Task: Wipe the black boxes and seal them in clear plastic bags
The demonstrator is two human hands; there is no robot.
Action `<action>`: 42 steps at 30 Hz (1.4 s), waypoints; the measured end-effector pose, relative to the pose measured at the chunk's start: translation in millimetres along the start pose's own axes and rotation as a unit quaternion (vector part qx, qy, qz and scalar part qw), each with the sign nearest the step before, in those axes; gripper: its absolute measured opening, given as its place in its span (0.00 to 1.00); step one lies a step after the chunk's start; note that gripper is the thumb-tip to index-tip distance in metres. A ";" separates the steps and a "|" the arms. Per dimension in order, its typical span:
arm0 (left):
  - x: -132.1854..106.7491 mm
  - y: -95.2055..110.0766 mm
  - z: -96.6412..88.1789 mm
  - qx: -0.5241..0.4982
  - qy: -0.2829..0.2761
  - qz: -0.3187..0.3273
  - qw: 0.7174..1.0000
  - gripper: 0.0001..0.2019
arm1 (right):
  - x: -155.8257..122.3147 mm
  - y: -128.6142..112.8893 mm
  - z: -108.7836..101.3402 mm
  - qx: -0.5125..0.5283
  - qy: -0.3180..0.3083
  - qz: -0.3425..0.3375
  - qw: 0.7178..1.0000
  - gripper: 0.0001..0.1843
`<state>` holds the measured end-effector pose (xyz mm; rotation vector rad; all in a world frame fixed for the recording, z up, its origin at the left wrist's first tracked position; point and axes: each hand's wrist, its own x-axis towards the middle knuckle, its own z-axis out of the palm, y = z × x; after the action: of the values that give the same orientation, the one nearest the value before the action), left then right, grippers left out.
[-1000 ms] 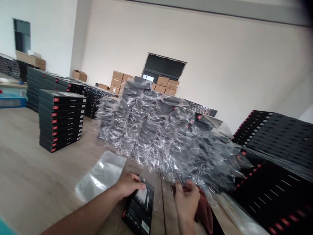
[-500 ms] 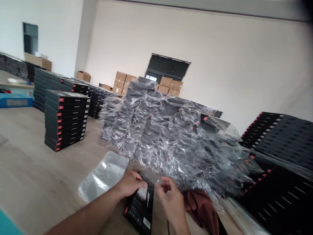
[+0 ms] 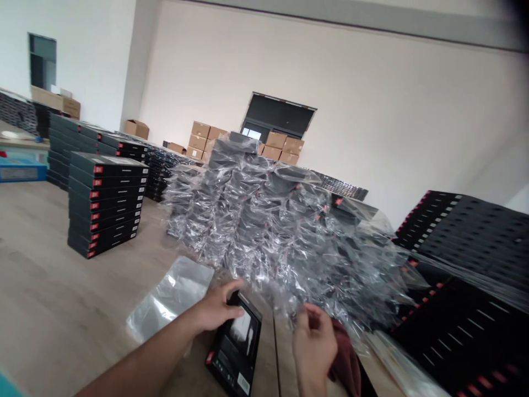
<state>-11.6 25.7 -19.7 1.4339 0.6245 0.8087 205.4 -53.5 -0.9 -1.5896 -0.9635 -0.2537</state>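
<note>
My left hand (image 3: 215, 306) grips the upper left corner of a flat black product box (image 3: 235, 344) that lies on the wooden table (image 3: 61, 298) near its front edge. My right hand (image 3: 314, 342) is curled to the right of the box, fingers pinched at the foot of a big heap of black boxes wrapped in clear plastic bags (image 3: 276, 237). What the right fingers pinch is unclear; it looks like clear film. A dark red cloth (image 3: 345, 358) lies under that hand.
A pile of empty clear bags (image 3: 171, 298) lies left of my left hand. Stacks of unwrapped black boxes stand at left (image 3: 103, 204) and at right (image 3: 463, 286). Cardboard cartons (image 3: 206, 138) line the far wall. A blue box (image 3: 20, 171) sits far left.
My right hand moved back to the right, away from the black box toward the red cloth. My left hand stayed on the box's corner. The view shifted slightly.
</note>
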 end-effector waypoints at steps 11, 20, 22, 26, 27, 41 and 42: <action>-5.8 3.8 -8.1 -0.066 -0.094 -0.158 0.981 0.35 | -13.5 11.0 21.6 -0.007 -0.164 -0.096 0.982 0.14; -2.6 -0.2 -2.4 0.022 0.008 -0.110 0.994 0.32 | -20.3 -3.0 20.7 0.063 -0.227 -0.072 0.969 0.17; -2.5 -2.8 -1.8 0.042 0.012 -0.089 0.995 0.31 | -20.7 -3.6 20.6 0.069 -0.226 -0.067 0.969 0.18; -3.1 -5.9 0.0 0.090 0.017 -0.037 0.995 0.24 | -22.8 -5.1 20.8 0.067 -0.229 -0.066 0.969 0.19; -3.3 -5.6 0.5 0.089 0.015 -0.032 0.995 0.24 | -23.4 -5.8 20.8 0.065 -0.230 -0.068 0.969 0.19; 7.2 -10.2 -3.8 0.017 0.072 -0.030 0.997 0.23 | -19.9 -4.4 18.3 0.006 -0.195 -0.159 0.968 0.15; 8.0 -11.6 -4.1 0.017 0.076 -0.037 0.996 0.23 | -19.9 -5.7 17.8 0.009 -0.198 -0.168 0.966 0.14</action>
<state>-8.8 35.0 -30.8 1.3809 0.8061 0.8571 182.8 -46.5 -14.4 -1.4826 -1.5462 -0.1603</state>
